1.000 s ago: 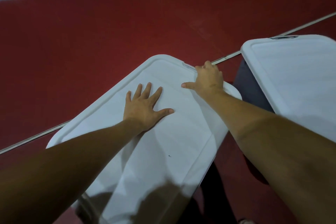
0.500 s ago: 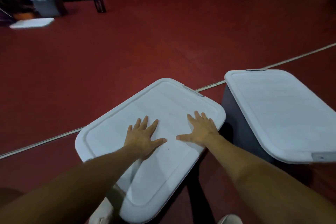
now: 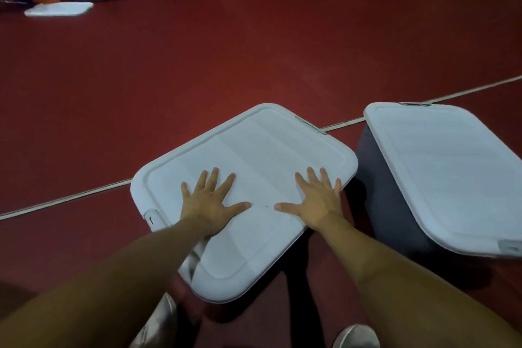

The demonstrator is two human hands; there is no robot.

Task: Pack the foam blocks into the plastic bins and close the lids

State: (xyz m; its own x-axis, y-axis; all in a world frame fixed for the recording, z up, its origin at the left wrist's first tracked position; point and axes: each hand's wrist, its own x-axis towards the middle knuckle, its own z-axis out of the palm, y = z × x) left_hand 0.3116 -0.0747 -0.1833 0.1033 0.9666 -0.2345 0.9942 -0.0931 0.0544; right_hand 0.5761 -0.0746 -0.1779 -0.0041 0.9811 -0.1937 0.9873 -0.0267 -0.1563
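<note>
I'm seeing both arms reaching fwd, left hand [image 3: 210, 202] and right hand [image 3: 317, 200] lying flat, fingers spread wide, palms pressing on the white rectangular plastic lid [image 3: 262, 150], holding nothing. Lid's sitting on its bin, long axis running diagonally from near-left to far-right corner. Second lidded grey plastic bin [image 3: 395, 206] is standing just right of it. Vs 0.5 s ago: right hand is sitting further right, hands wider apart.

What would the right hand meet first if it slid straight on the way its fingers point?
The right hand lies flat on the lid, fingers pointing up-right. It would likely reach the lid's raised rim, then the gap before the second bin.
</note>
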